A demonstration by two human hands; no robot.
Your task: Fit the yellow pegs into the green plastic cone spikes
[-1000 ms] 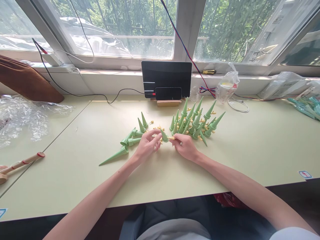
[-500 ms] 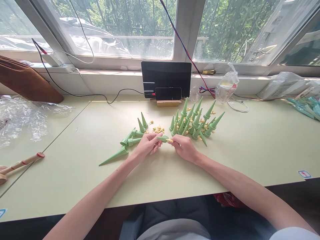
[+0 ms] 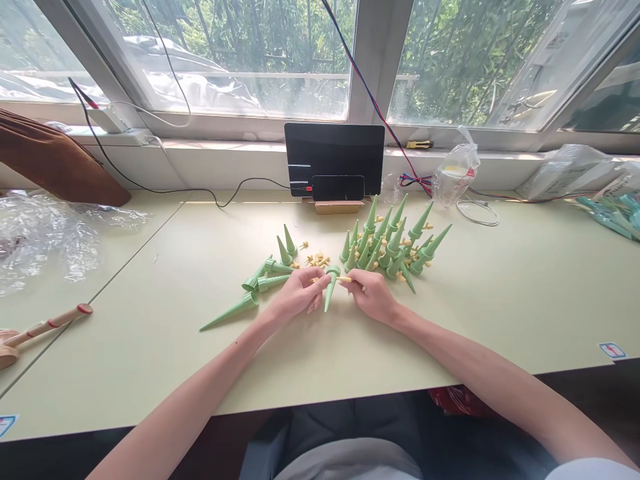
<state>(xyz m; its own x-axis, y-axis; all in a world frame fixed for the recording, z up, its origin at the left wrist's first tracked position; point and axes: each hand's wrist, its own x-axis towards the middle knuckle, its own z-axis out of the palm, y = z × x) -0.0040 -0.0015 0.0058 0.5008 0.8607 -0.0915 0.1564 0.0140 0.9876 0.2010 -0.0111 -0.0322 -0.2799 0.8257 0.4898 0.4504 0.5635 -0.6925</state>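
My left hand [image 3: 304,291] is closed on a green plastic watering spike [image 3: 330,289], its thumb and fingers at the capped end. The spike's tip points down toward me. Beside it my right hand [image 3: 373,293] pinches a yellow valve [image 3: 344,279] that meets the right side of the cap. A bit of yellow also shows near the left fingertips. Small yellow valves [image 3: 318,259] lie loose just beyond my hands. To the left are several green spikes [image 3: 230,313], some lying and two standing. On the right stands a dense group of spikes [image 3: 395,243] with yellow valves in them.
A black tablet [image 3: 334,153] and a phone [image 3: 338,187] on a small cardboard stand are at the back. Crinkled clear plastic [image 3: 50,237] and a wooden stick-like object [image 3: 47,328] lie left. A bagged cup [image 3: 454,177] stands back right, with cables [image 3: 416,181] nearby.
The held spike has turned from pointing left to pointing down toward me. Both hands stay in nearly the same place, and the view has shifted slightly.
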